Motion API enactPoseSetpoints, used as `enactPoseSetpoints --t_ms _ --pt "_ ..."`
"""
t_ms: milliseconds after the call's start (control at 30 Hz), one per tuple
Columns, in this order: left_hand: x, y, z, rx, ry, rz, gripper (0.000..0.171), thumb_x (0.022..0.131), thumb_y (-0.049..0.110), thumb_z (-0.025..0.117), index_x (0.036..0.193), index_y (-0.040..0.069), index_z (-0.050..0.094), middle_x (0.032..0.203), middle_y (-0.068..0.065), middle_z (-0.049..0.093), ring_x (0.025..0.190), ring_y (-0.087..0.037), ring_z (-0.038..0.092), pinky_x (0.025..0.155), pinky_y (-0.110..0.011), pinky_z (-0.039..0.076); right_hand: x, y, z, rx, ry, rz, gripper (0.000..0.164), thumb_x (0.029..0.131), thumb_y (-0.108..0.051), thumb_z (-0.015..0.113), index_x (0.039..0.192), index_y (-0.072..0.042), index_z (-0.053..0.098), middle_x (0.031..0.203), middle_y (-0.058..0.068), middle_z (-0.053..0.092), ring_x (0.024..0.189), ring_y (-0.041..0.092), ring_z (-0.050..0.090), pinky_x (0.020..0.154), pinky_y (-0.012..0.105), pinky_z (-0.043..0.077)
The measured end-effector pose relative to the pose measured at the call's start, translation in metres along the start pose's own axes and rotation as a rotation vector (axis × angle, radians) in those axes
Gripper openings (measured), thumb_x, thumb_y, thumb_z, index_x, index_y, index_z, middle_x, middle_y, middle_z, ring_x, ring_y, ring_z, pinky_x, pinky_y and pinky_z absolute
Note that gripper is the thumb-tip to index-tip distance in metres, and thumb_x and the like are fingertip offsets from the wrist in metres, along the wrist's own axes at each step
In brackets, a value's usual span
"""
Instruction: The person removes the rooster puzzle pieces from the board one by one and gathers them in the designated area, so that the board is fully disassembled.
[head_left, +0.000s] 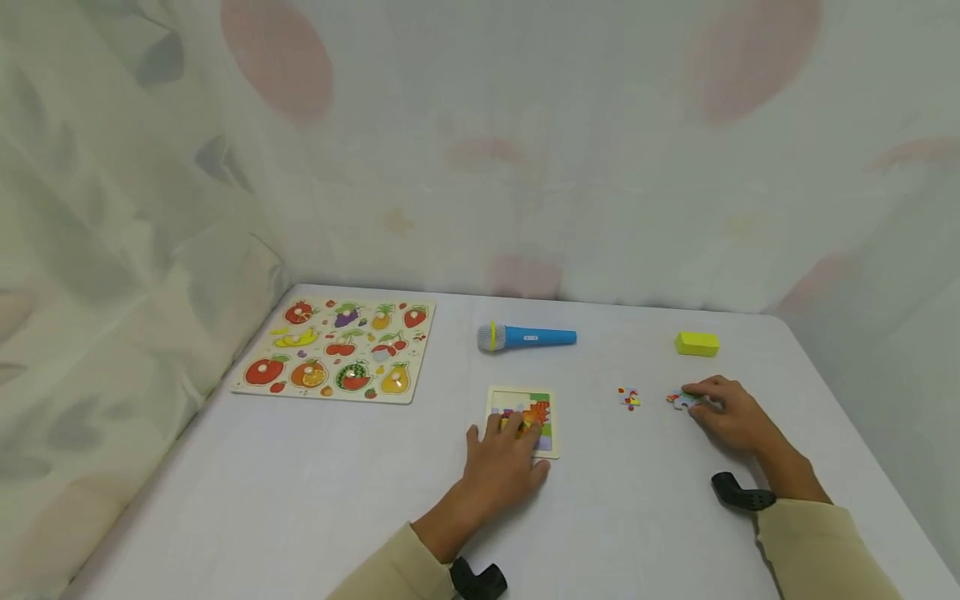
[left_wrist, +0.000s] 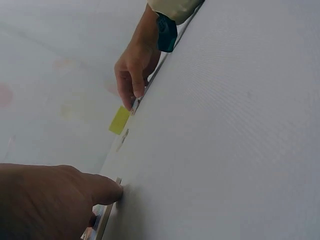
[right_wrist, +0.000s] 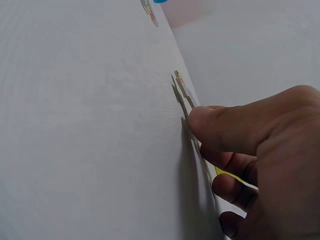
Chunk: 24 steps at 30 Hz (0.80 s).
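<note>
My left hand [head_left: 501,471] rests on a small jigsaw puzzle in a light frame [head_left: 552,437], its fingers spread over the picture's lower left. In the left wrist view, the thumb [left_wrist: 107,191] lies by the frame's edge. To the right, my right hand [head_left: 731,417] pinches a puzzle piece [head_left: 681,400] between thumb and fingers. The right wrist view has this piece [right_wrist: 184,90] edge-on, with a shadow beside it on the table. Between the hands lies another small colourful puzzle piece [head_left: 630,399], touched by neither.
A large fruit peg board [head_left: 330,350] lies at the back left. Behind the framed puzzle is a blue toy microphone [head_left: 532,337], and a yellow block [head_left: 697,343] stands at the back right. Patterned cloth [head_left: 480,150] hangs behind the white table [head_left: 315,492].
</note>
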<state>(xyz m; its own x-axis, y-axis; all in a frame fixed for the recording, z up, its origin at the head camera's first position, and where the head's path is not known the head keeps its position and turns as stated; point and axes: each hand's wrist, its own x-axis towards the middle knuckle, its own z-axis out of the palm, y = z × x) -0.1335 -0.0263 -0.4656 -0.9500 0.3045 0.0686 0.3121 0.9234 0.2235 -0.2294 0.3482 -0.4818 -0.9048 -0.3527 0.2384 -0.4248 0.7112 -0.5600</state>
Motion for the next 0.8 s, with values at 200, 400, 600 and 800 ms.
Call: enactPoseSetpoints --t_ms 200,400,600,800 --pt "0.0 -0.001 0.002 -0.009 -0.001 -0.008 0.051 0.09 0.045 0.061 0.133 0.02 0.06 0.135 -0.007 0.049 0.122 -0.034 0.039 0.091 -0.066 0.029 0.003 -0.003 0.001 0.008 -0.056 0.094 0.032 0.087 0.0 0.066 0.119 0.004 0.064 0.11 0.022 0.056 0.106 0.045 0.046 0.087 0.062 0.035" --pt "-0.002 -0.002 0.004 -0.012 0.022 0.0 0.051 0.09 0.045 0.06 0.134 0.019 0.059 0.134 -0.007 0.05 0.121 -0.034 0.04 0.09 -0.066 0.03 0.004 -0.008 -0.001 -0.03 -0.046 0.133 0.038 0.087 -0.005 0.067 0.123 0.004 0.061 0.114 0.024 0.056 0.104 0.044 0.048 0.084 0.06 0.039" --pt "-0.002 -0.001 0.009 -0.003 0.037 0.009 0.05 0.091 0.044 0.058 0.134 0.019 0.058 0.134 -0.007 0.048 0.123 -0.035 0.037 0.091 -0.067 0.029 0.005 -0.026 -0.005 -0.008 0.066 0.144 0.04 0.088 -0.012 0.068 0.125 0.001 0.061 0.116 0.021 0.055 0.105 0.042 0.046 0.079 0.058 0.039" --pt "-0.002 0.001 0.011 -0.013 0.044 0.002 0.05 0.092 0.04 0.056 0.137 0.018 0.055 0.138 -0.01 0.045 0.127 -0.037 0.034 0.093 -0.07 0.025 0.016 -0.049 -0.005 0.012 0.175 0.025 0.038 0.085 -0.008 0.07 0.121 0.001 0.063 0.116 0.02 0.057 0.109 0.04 0.046 0.079 0.055 0.037"
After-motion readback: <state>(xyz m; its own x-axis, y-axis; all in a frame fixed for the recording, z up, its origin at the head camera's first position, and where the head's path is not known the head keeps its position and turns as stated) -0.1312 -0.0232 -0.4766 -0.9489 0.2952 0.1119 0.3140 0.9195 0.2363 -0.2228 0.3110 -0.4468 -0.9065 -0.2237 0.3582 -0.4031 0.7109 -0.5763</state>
